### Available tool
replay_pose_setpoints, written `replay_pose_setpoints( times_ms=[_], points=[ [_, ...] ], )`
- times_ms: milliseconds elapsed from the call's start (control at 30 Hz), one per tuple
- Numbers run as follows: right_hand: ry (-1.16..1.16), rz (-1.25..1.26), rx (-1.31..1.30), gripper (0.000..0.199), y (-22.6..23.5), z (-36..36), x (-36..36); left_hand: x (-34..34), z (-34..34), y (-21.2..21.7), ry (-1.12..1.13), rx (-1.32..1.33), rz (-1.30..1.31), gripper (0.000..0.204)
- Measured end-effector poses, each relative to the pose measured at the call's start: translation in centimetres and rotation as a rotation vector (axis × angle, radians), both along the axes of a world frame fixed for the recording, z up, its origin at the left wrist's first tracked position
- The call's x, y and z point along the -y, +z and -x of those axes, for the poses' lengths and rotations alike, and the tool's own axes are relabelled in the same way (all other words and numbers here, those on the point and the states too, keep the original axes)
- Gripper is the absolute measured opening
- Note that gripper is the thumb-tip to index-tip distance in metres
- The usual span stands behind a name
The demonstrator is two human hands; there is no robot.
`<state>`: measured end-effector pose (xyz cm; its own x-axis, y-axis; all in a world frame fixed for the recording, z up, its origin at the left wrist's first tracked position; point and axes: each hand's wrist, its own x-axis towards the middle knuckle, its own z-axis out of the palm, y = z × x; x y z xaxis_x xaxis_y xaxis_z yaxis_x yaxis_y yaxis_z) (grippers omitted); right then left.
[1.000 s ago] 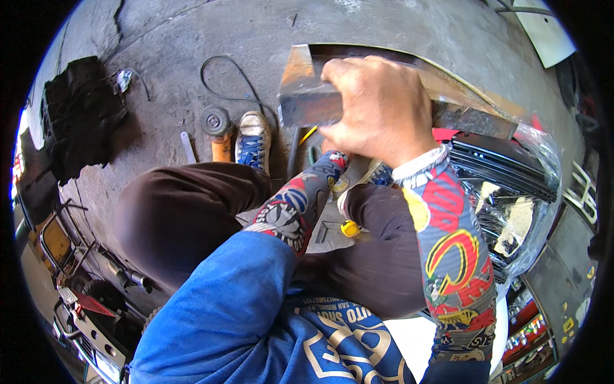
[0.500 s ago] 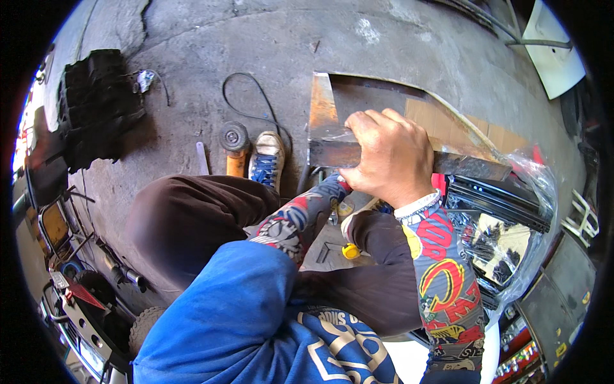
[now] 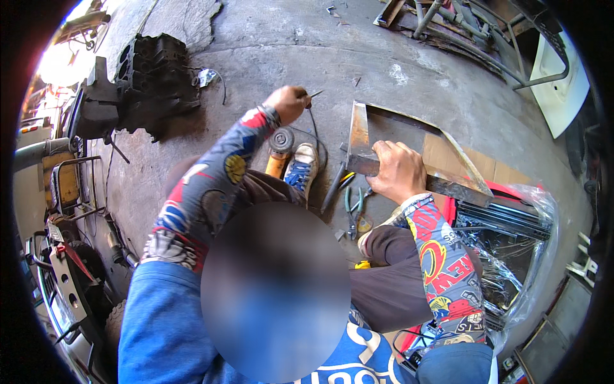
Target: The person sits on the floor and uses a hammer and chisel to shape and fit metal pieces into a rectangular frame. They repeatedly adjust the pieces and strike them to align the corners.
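My right hand (image 3: 398,171) is wrapped over the near bar of a rusty angled metal frame (image 3: 360,128), thumb on the near side. The frame is tilted, and a sheet of brown cardboard (image 3: 448,154) shows through its opening. My left hand (image 3: 288,104) is stretched out ahead over the floor, slightly blurred. Its fingers are closed on a thin pointed metal piece (image 3: 317,94); its exact kind is too small to tell. Just nearer than that hand stands an angle grinder (image 3: 277,155) with an orange body, beside my shoe (image 3: 302,168).
Pliers (image 3: 352,214) with green handles lie between my feet. A black cable (image 3: 318,132) loops near the grinder. A dark engine block (image 3: 157,86) sits at left. Plastic-wrapped black parts (image 3: 505,224) lie at right, metal tubing (image 3: 428,19) far right. A blurred disc hides the lower middle.
My left arm has swung from beneath the frame out to the far left, its hand now holding the thin pointed piece. My right hand keeps its grip. The view has shifted, revealing the pliers.
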<state>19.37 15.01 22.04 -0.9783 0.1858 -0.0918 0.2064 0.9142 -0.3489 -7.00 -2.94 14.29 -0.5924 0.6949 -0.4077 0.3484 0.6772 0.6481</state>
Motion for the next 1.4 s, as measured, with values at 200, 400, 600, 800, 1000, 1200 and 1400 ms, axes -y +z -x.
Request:
replay_pose_setpoints(
  times_ms=[200, 400, 600, 800, 1000, 1200, 1400],
  points=[
    [0.021, 0.049, 0.074, 0.038, -0.6, -2.2, 1.2, -1.8, 2.1, 5.5, -0.353, -0.001, 0.329, 0.029],
    [0.022, 0.075, 0.12, 0.04, 0.4, -1.2, 0.4, -6.9, 8.1, -1.2, -0.614, -0.263, 0.499, 0.028],
    [0.027, 0.117, 0.188, 0.045, 1.5, 1.4, -0.8, -10.4, 5.6, -13.3, -0.328, -0.134, 0.348, 0.037],
    [0.035, 0.161, 0.249, 0.049, 1.6, 2.7, -1.0, -12.4, 3.6, -22.1, -0.207, -0.077, 0.096, 0.033],
    [0.014, 0.177, 0.24, 0.051, 1.4, 3.2, -1.3, -13.4, 2.4, -23.8, -0.191, -0.066, 0.041, 0.034],
    [0.023, 0.189, 0.254, 0.051, 1.6, 3.5, -1.5, -13.6, 2.3, -23.3, -0.214, -0.194, -0.01, 0.034],
    [0.009, 0.197, 0.251, 0.049, 1.5, 3.4, -1.6, -13.4, 2.0, -23.7, -0.245, -0.32, -0.113, 0.034]
  ],
)
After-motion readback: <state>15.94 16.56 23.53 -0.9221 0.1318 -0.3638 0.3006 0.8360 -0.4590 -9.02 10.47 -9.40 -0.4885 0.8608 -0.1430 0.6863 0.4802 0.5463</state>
